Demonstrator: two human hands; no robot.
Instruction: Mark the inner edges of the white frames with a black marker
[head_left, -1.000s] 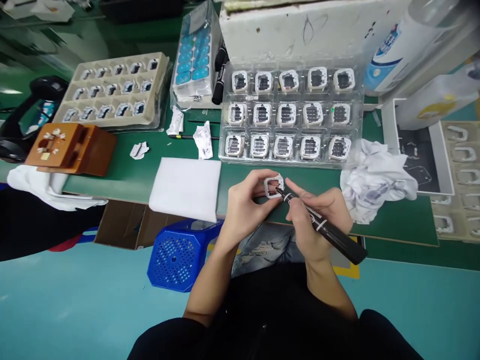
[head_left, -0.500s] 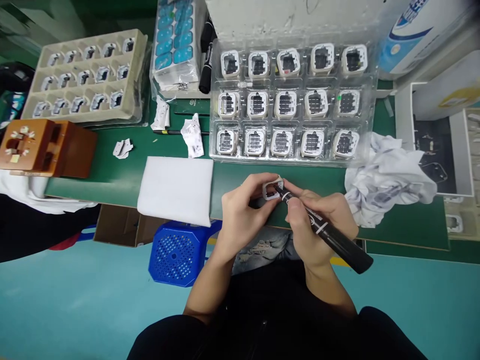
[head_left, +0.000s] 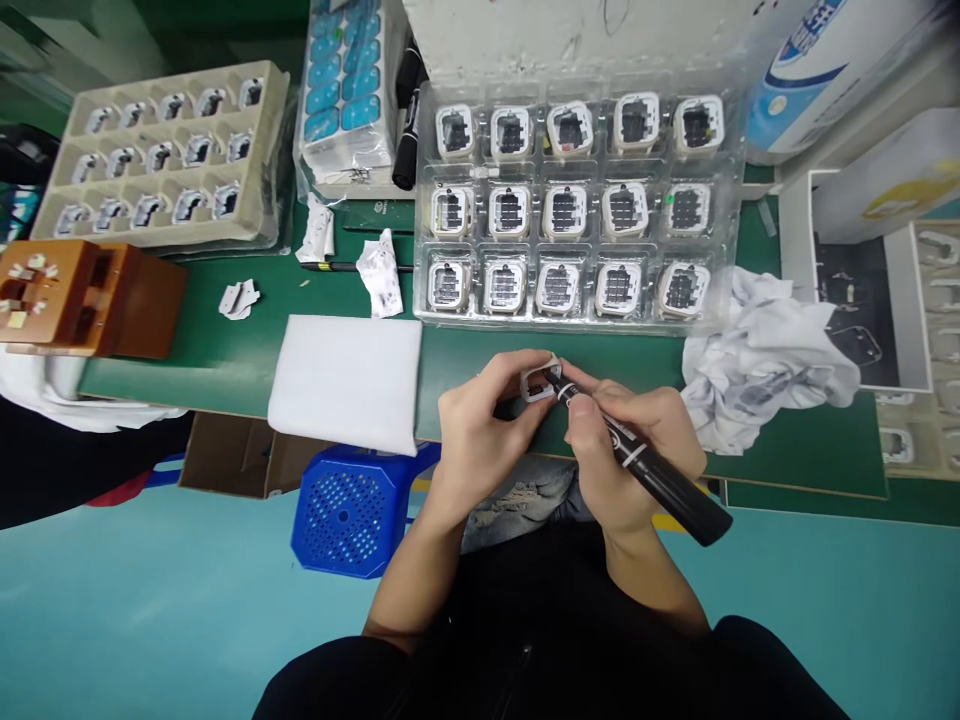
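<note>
White ring sits near the middle of the view, pinched in my left hand, while my right hand holds the long black marker, slanting up-left toward it.

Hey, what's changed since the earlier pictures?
The head camera's view shifted, putting the brown block nearer its left edge; the white frame appears more tilted. Nothing was grasped or released: left hand still holds the frame, right hand the black marker, tip at the frame.
</note>
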